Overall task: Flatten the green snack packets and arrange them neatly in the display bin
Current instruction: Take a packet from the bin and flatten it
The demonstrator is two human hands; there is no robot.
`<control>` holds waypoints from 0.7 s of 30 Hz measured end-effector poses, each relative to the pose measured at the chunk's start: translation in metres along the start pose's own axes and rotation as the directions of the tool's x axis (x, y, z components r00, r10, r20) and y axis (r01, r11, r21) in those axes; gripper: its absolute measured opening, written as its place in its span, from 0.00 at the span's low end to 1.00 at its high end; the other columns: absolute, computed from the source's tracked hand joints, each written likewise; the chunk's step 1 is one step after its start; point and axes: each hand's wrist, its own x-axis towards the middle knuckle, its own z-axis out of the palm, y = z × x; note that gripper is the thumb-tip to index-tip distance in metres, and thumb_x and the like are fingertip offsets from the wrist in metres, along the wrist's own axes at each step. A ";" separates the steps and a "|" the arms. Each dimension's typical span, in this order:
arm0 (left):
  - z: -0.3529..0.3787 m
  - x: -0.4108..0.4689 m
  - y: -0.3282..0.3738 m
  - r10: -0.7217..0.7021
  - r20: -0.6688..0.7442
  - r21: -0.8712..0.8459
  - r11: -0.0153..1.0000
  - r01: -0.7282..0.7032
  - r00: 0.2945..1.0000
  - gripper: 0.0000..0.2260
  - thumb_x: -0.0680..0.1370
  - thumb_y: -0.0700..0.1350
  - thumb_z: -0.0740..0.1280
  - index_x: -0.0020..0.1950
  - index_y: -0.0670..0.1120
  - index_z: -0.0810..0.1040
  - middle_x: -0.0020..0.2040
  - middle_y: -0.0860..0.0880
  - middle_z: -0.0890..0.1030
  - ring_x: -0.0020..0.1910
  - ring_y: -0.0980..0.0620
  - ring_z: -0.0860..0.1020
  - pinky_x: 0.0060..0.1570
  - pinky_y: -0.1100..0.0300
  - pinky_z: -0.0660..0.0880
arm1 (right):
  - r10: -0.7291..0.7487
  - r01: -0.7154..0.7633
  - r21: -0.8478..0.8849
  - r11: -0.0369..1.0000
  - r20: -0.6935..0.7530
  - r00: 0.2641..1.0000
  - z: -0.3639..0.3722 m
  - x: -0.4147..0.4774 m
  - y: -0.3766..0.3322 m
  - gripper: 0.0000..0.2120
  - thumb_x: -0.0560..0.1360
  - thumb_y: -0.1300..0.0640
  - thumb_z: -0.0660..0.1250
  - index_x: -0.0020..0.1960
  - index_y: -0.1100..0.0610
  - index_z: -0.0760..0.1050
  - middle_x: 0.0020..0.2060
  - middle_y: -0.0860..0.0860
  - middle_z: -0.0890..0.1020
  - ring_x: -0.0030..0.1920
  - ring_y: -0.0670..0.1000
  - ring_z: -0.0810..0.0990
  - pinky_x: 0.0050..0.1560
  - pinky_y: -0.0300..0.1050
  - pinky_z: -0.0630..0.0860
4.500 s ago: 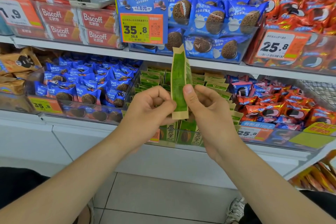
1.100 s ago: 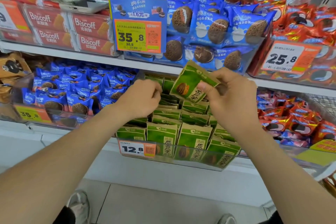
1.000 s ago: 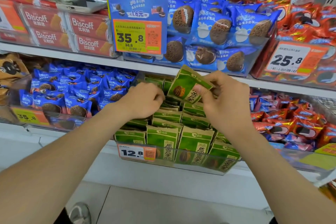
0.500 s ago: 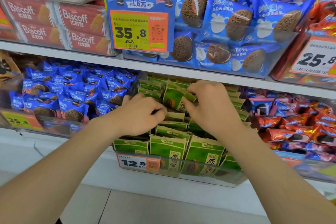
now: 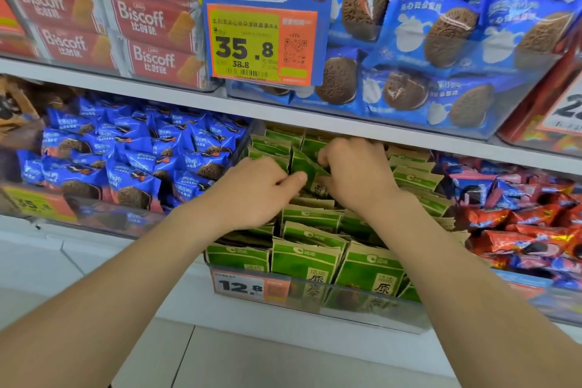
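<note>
Several green snack packets (image 5: 307, 258) stand in rows in a clear display bin (image 5: 359, 304) on the lower shelf. One green packet (image 5: 307, 168) sits tilted deep among the back rows. My right hand (image 5: 356, 173) pinches its upper edge with curled fingers. My left hand (image 5: 255, 189) is beside it with fingers curled, its thumb against the packet's lower left edge. The packet's lower part is hidden behind the rows in front.
Blue cookie packets (image 5: 132, 161) fill the bin to the left, red and blue ones (image 5: 519, 214) the bin to the right. The upper shelf edge (image 5: 315, 116) hangs just above my hands. A 12.8 price tag (image 5: 248, 287) is on the bin's front.
The packet went from flat between both hands in front of the shelf down into the bin's back rows. Both hands moved forward and deeper under the upper shelf.
</note>
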 end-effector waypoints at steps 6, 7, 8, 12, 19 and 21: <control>0.001 0.005 -0.010 0.109 0.018 0.010 0.994 -0.109 0.994 0.21 0.80 0.58 0.73 0.31 0.48 0.84 0.21 0.54 0.69 0.24 0.55 0.67 0.34 0.60 0.66 | -0.107 0.099 0.048 0.994 0.192 0.976 -0.008 -0.018 0.006 0.21 0.77 0.35 0.72 0.60 0.49 0.84 0.63 0.54 0.74 0.69 0.60 0.67 0.64 0.59 0.66; 0.001 0.003 -0.009 0.113 0.017 0.047 0.992 -0.114 0.993 0.18 0.79 0.59 0.74 0.33 0.52 0.86 0.21 0.56 0.71 0.25 0.58 0.70 0.38 0.58 0.68 | -0.127 0.120 0.046 0.992 0.207 0.970 -0.010 -0.020 0.009 0.22 0.76 0.33 0.71 0.59 0.49 0.84 0.62 0.53 0.73 0.68 0.59 0.67 0.64 0.59 0.65; 0.002 0.002 -0.008 0.100 0.015 0.070 0.992 -0.101 0.995 0.15 0.78 0.60 0.74 0.35 0.55 0.88 0.21 0.58 0.72 0.26 0.60 0.71 0.41 0.55 0.70 | -0.144 0.137 0.046 0.990 0.212 0.967 -0.011 -0.022 0.012 0.23 0.76 0.32 0.71 0.59 0.49 0.84 0.62 0.52 0.73 0.67 0.57 0.67 0.62 0.58 0.65; 0.002 -0.005 -0.004 0.050 -0.024 0.121 0.992 -0.047 0.998 0.14 0.76 0.65 0.74 0.40 0.57 0.90 0.26 0.58 0.78 0.30 0.60 0.70 0.49 0.52 0.77 | -0.127 0.126 0.019 0.992 0.196 0.972 -0.014 -0.023 0.013 0.30 0.71 0.28 0.73 0.62 0.50 0.81 0.61 0.51 0.76 0.67 0.56 0.69 0.63 0.59 0.66; 0.006 -0.003 -0.009 0.021 -0.047 0.115 0.993 -0.016 0.999 0.15 0.73 0.68 0.74 0.44 0.59 0.89 0.38 0.58 0.80 0.43 0.53 0.74 0.61 0.45 0.78 | -0.181 0.183 -0.031 0.983 0.045 0.982 -0.009 -0.020 0.003 0.24 0.73 0.48 0.76 0.66 0.49 0.73 0.52 0.49 0.81 0.59 0.57 0.81 0.64 0.55 0.70; 0.006 -0.003 -0.009 0.021 -0.039 0.118 0.993 -0.016 0.999 0.16 0.73 0.69 0.74 0.45 0.58 0.89 0.38 0.59 0.78 0.43 0.52 0.74 0.59 0.44 0.78 | -0.193 0.193 0.009 0.981 -0.051 0.980 -0.005 -0.020 0.004 0.29 0.73 0.53 0.77 0.70 0.48 0.67 0.56 0.50 0.82 0.55 0.59 0.83 0.61 0.55 0.73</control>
